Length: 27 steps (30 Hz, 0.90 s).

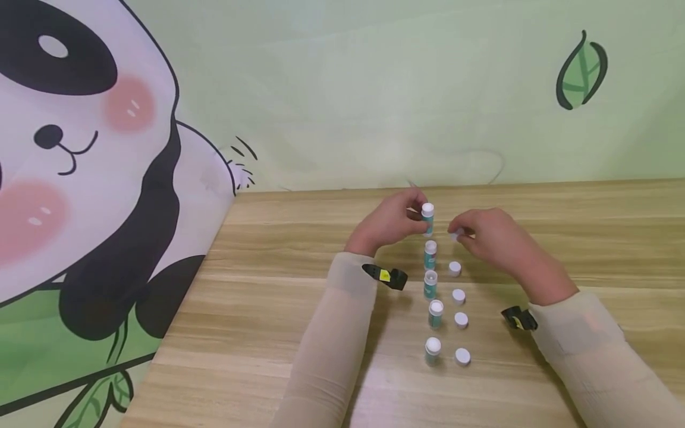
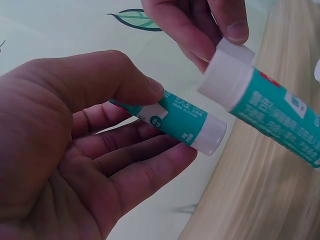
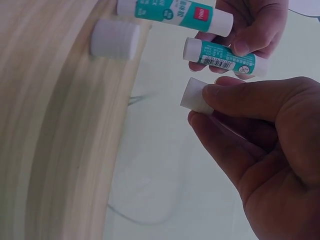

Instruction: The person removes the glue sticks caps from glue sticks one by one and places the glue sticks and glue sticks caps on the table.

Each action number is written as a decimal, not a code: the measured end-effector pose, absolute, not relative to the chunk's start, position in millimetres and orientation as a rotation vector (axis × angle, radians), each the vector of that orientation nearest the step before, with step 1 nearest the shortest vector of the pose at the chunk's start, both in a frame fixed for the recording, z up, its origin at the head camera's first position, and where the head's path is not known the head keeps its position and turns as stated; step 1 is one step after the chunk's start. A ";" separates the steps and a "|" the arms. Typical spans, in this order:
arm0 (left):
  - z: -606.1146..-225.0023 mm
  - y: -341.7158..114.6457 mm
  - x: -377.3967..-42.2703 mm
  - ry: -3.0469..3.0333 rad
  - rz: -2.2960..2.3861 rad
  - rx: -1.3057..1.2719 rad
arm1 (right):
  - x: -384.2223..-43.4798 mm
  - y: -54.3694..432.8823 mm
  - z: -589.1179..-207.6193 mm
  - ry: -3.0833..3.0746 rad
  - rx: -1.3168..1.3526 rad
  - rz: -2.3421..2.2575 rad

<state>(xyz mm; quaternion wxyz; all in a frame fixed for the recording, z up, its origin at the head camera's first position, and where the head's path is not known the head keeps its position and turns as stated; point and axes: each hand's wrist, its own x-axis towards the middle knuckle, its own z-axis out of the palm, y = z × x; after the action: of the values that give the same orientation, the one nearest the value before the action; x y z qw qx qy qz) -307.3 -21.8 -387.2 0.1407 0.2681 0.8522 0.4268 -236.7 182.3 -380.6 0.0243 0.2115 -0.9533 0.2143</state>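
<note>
My left hand (image 1: 393, 220) grips a teal glue stick (image 1: 427, 221) between thumb and fingers at the far end of a row. In the left wrist view this glue stick (image 2: 185, 117) shows its printed label and a white end; whether its base touches the table cannot be told. Just to its right, my right hand (image 1: 495, 238) pinches a small white cap (image 3: 196, 96) between thumb and fingertips, apart from the stick. Nearer the camera, several more glue sticks (image 1: 430, 257) stand upright in a line. Beside them lie several white caps (image 1: 455, 269), roughly one per stick.
The wooden table (image 1: 267, 309) ends at the back against a pale green wall covering (image 1: 342, 107) printed with a panda (image 1: 155, 220) and a leaf. Both forearms flank the row, each with a black wrist camera (image 1: 519, 318) on its cuff.
</note>
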 end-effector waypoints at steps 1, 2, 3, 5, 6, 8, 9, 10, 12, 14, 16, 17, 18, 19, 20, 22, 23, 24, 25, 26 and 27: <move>-387.8 -21.4 -307.5 2.458 1.235 0.774 | -237.3 182.2 -381.2 -2.954 0.650 0.663; -388.2 -21.1 -307.6 2.454 1.239 0.775 | -238.1 182.2 -382.0 -2.958 0.646 0.662; -388.6 -21.0 -307.6 2.451 1.242 0.775 | -238.8 182.0 -382.8 -2.962 0.646 0.661; -389.7 -20.6 -307.8 2.443 1.247 0.772 | -240.5 181.6 -385.0 -2.970 0.648 0.655; -390.4 -20.5 -307.9 2.438 1.248 0.767 | -241.5 181.3 -386.3 -2.974 0.652 0.650; -392.2 -20.1 -308.2 2.425 1.253 0.748 | -243.2 180.7 -389.0 -2.977 0.662 0.643; -393.4 -19.9 -308.4 2.422 1.253 0.737 | -243.8 180.3 -390.0 -2.981 0.666 0.639; -394.5 -19.6 -308.7 2.420 1.253 0.726 | -244.6 180.1 -391.2 -2.983 0.671 0.633; -396.8 -19.0 -309.5 2.418 1.254 0.710 | -245.8 179.8 -393.0 -2.982 0.676 0.626; -398.6 -18.2 -310.0 2.419 1.258 0.702 | -246.7 179.7 -394.4 -2.978 0.681 0.619; -400.7 -17.4 -310.8 2.426 1.253 0.700 | -247.8 179.4 -395.9 -2.976 0.688 0.615; -401.8 -16.9 -311.2 2.430 1.247 0.698 | -248.2 179.3 -396.7 -2.976 0.691 0.612; -402.9 -16.4 -311.6 2.432 1.241 0.696 | -248.8 179.2 -397.8 -2.979 0.696 0.608; -404.2 -16.0 -312.1 2.436 1.233 0.695 | -249.2 179.1 -398.8 -2.981 0.700 0.604; -405.1 -15.7 -312.5 2.443 1.222 0.693 | -249.7 179.0 -399.9 -2.984 0.703 0.602; -407.4 -15.1 -313.2 2.458 1.201 0.691 | -250.6 179.0 -401.8 -2.991 0.708 0.598; -408.1 -14.9 -313.4 2.464 1.193 0.691 | -250.8 179.0 -402.5 -2.995 0.710 0.596; -408.8 -14.7 -313.6 2.472 1.184 0.692 | -251.1 179.0 -403.2 -2.996 0.710 0.595; -409.6 -14.6 -313.8 2.479 1.175 0.692 | -251.2 179.1 -403.6 -2.998 0.709 0.595; -410.0 -14.4 -313.8 2.482 1.167 0.693 | -251.3 179.2 -404.0 -3.000 0.707 0.597; -410.7 -14.2 -314.0 2.485 1.162 0.696 | -251.5 179.4 -404.4 -3.002 0.707 0.599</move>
<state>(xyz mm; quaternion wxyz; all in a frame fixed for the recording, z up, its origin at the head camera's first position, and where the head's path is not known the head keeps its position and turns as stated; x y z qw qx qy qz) -314.0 -14.2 -410.7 0.1549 0.2429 0.8675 0.4056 -251.5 179.4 -404.4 0.0002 0.2250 -0.9555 0.1906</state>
